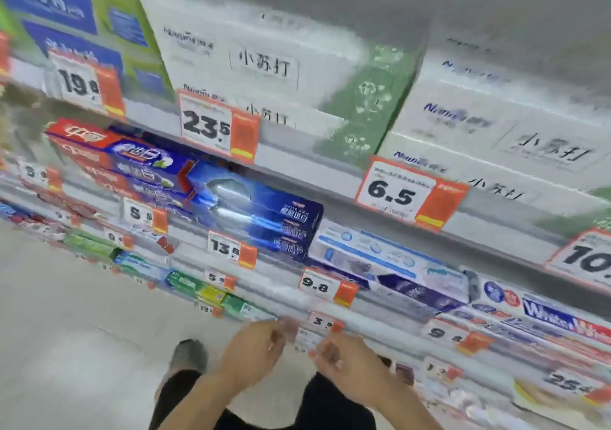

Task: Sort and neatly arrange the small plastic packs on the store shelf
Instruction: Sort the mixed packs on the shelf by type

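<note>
Two hands work low at the front of the store shelf [380, 322], and by my reading the sorting is at an early or middle stage rather than finished. Between them sits a small plastic pack [302, 335], pale with a pinkish top edge, held just in front of the shelf lip beside a price tag reading 3.9 [322, 322]. The left hand [254, 352] has its fingers curled with the tips drawn together at the pack's upper left corner, apparently pinching it. The right hand [344, 360] is curled too, its fingertips at the pack's lower right edge; whether it truly grips or only touches is blurred, though a pinch looks likely. The pack itself is smeared by motion, so its print and exact shape cannot be read; it looks thin, flat and light, something that would bend easily. No tidy row of such packs is visible, so I judge that most of the arranging is still to do. Higher shelves carry toothpaste boxes [258, 211] in stacked rows, well apart from the hands
</note>
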A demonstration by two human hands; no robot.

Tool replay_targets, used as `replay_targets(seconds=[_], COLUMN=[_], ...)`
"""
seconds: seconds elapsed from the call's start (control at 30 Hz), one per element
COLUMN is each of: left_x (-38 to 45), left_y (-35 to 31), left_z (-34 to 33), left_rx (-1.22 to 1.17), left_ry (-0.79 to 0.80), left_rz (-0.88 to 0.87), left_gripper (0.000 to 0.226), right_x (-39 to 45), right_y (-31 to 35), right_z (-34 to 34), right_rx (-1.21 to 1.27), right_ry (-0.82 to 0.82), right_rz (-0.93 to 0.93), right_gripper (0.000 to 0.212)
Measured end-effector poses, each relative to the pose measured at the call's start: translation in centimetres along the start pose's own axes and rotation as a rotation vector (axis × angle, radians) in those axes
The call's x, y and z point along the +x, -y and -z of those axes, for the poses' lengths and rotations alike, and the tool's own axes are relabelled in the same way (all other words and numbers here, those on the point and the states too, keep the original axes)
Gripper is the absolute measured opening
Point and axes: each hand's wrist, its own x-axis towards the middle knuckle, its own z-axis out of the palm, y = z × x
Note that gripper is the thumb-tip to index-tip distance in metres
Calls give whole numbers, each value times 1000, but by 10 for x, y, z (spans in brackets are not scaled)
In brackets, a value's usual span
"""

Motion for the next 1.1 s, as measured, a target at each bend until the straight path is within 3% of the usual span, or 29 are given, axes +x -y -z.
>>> replay_targets(seconds=[0.13,0.23,0.5,0.67,0.83,1.1], left_x=[55,97,158,138,143,196], left_y=[65,105,158,156,135,125], left_z=[-31,-60,-123,-129,-119,-119], left_rx=[51,62,159,101,129,422], left_ry=[-67,-200,-556,-575,-678,-739], left_rz=[-34,-164,-425,-453,-470,-483], left_gripper=[18,14,17,26,35,49], right_x=[53,98,133,98,90,128], right_y=[-27,-66,-140,-150,-152,-166], right_z=[-51,-87,-165,-203,-189,-113], right_rx=[-15,-29,77,206,137,-47], right_ry=[-89,-194,-629,-625,-709,-979], right_rz=[-27,-3,131,76,150,196], right_gripper=[17,19,7,4,8,16])
